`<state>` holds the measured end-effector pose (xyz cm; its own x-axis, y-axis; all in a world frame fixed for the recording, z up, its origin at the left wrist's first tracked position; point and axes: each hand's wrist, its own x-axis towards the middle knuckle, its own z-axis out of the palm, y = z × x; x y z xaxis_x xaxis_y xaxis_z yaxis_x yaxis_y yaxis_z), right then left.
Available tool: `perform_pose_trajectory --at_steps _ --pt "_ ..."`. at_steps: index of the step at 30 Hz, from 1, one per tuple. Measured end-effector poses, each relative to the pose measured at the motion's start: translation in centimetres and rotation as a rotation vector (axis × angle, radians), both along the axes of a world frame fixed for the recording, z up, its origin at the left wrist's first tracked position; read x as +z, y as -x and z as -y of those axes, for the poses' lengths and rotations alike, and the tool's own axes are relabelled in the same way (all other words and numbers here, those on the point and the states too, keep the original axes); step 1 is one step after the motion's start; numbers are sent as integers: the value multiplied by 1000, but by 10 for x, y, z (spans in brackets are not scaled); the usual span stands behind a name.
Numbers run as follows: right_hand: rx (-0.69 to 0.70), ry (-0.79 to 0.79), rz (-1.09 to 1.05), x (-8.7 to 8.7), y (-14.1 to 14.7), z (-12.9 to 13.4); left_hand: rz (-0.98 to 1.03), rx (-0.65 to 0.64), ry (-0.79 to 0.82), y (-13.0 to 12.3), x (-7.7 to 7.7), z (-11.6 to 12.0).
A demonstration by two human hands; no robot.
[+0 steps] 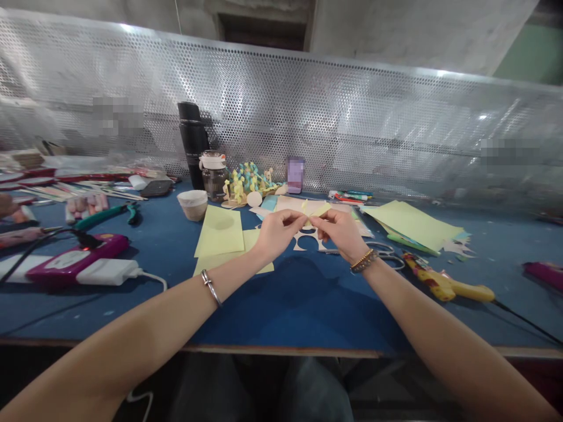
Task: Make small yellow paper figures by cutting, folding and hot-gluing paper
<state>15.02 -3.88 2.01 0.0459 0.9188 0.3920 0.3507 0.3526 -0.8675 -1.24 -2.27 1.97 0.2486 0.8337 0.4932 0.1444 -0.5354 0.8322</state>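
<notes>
Near the middle of the blue table, my left hand (280, 232) is closed in a pinch on a small yellow paper piece (324, 210). My right hand (338, 231) pinches the same piece from the right, its fingertips close to the left ones. Behind and below the fingers lies a cut-out sheet (303, 240) with round holes. Yellow sheets (220, 231) rest left of my left hand. Scissors (387, 253) lie beside my right wrist, partly hidden by it.
A white cup (193, 205), a jar (214, 176) and a black bottle (192, 140) stand back left. A phone (295, 174) leans against the perforated panel. Right: yellow papers (416, 223) and a yellow glue gun (448, 285). Left: a purple power strip (77, 261) and pliers (103, 217).
</notes>
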Motion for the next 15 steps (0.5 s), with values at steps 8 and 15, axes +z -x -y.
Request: perform_pose_trajectory --at_steps 8,15 --pt "17 -18 28 1 0 0 87 -72 87 -2 -4 -3" --pt "-38 -54 101 0 -3 -1 107 -67 124 -2 -5 -5"
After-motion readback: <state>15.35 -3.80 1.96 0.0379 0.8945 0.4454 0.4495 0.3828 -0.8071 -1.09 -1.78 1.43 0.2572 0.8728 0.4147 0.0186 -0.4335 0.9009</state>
